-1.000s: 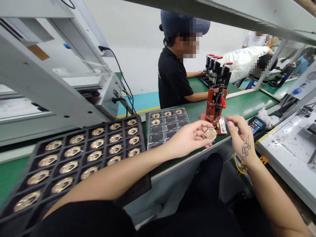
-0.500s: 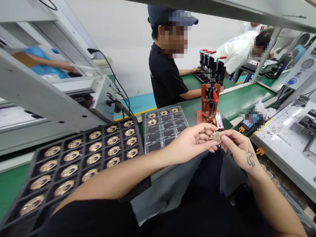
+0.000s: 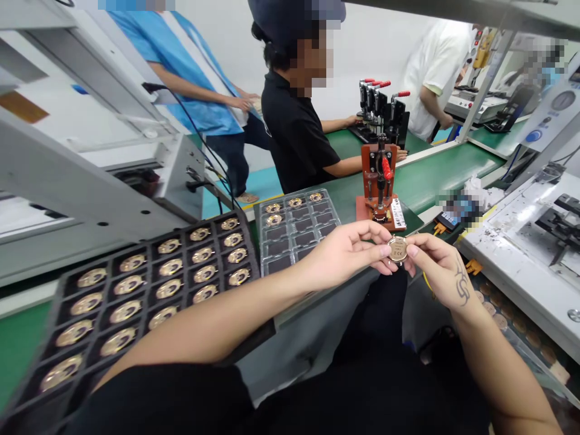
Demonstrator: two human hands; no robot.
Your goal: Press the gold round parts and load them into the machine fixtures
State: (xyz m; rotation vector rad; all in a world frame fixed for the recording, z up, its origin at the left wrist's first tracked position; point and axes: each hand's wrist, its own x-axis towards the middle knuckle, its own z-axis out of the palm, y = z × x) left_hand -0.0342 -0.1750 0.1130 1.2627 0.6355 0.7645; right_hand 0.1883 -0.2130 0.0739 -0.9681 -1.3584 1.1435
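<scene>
Between both hands I hold a gold-coloured watch case (image 3: 399, 248), its marked back turned up towards me. My left hand (image 3: 357, 251) pinches its left edge between thumb and fingers. On the opposite edge my right hand (image 3: 428, 260) grips it the same way. Just beyond the hands stands a red-brown toggle press (image 3: 379, 181) with a red handle. A clear plastic tray (image 3: 290, 244) with several gold watch cases in its far pockets lies left of the press. Further left, a black foam tray (image 3: 185, 305) holds many more gold cases.
A co-worker in black (image 3: 294, 127) sits across the green bench, by several black clamps (image 3: 380, 112) with red handles. A phone-like device (image 3: 457, 212) lies to the right. Machine frames (image 3: 122, 163) flank both sides; round pieces (image 3: 498, 320) lie low at right.
The watch case has turned so its back faces me more squarely, both hands still on it. A person in blue has come further into view behind; the person in white has straightened.
</scene>
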